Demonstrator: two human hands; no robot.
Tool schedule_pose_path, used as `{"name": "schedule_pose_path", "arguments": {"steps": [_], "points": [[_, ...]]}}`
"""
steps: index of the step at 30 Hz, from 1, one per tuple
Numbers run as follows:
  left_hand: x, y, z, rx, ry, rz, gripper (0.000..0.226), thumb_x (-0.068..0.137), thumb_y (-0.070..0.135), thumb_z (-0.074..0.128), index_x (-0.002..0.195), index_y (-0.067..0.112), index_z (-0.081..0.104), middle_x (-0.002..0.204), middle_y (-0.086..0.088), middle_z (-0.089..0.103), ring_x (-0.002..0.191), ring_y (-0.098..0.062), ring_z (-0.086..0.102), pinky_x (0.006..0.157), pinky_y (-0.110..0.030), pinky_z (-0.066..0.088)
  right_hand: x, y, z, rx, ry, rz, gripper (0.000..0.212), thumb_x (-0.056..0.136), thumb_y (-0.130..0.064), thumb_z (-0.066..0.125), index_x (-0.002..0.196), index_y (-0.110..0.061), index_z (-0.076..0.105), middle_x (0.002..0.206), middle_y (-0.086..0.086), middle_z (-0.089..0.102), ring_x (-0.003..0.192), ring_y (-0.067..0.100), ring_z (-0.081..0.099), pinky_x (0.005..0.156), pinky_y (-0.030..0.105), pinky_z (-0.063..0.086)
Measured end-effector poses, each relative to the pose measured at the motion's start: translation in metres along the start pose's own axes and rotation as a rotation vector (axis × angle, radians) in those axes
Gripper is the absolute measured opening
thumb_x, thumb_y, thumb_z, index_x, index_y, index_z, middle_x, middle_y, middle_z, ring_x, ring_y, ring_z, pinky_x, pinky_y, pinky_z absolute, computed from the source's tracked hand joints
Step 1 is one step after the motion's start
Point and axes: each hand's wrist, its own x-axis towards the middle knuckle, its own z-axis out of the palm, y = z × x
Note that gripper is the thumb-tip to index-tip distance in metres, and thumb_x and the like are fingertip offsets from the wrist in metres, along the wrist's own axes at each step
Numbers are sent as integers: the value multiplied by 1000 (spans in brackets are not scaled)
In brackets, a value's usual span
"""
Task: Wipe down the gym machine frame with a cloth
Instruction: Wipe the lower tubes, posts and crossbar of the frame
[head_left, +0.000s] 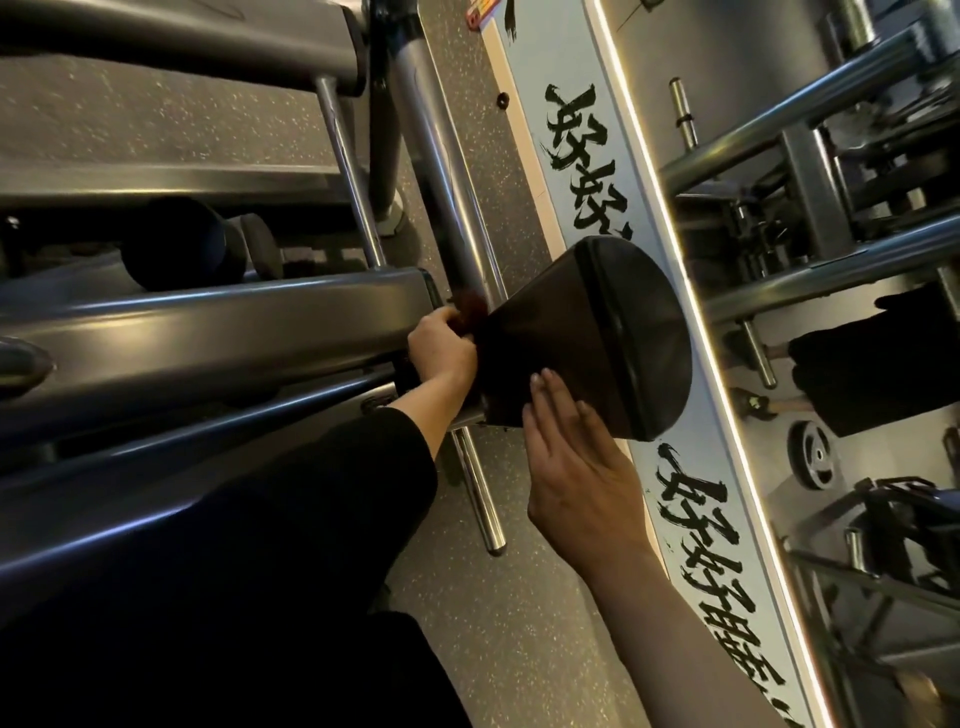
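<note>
Gripping cloth (470, 306) at frame (234, 322): left hand (441, 345); right hand (576, 467) flat on pad (587, 338).

A dark grey, light-speckled rubber floor (524, 639) carries the grey metal tubular machine frame (447, 171).

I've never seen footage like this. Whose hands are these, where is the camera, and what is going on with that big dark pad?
There is no robot here: a person wears a camera on the head, looking down at their own two hands in a gym. The left hand, in a black sleeve, grips a dark reddish cloth where the grey machine frame meets the black padded seat. The right hand lies flat, fingers straight, against the pad's edge, seemingly steadying it. Below is speckled floor; at right, a mirrored wall with painted characters.
</note>
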Motion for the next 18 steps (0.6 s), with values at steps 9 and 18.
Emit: {"name": "schedule_pose_path", "arguments": {"steps": [9, 18], "points": [[-74, -48, 22, 116, -68, -42, 15, 92, 9, 61, 105, 14, 68, 101, 0, 68, 94, -12, 64, 77, -21, 50, -21, -7, 8, 413, 223, -36, 42, 81, -15, 58, 122, -10, 65, 134, 11, 60, 138, 22, 39, 123, 35, 0], [-94, -30, 25, -290, -46, -400, 28, 93, 7, 59, 120, 13, 61, 115, -7, 63, 107, -21, 62, 90, -34, 54, -61, 4, 18, 795, 417, 658, 69, 89, -9, 55, 151, -7, 24, 157, 14, 25, 145, 19, 19, 118, 40, 20]]}}
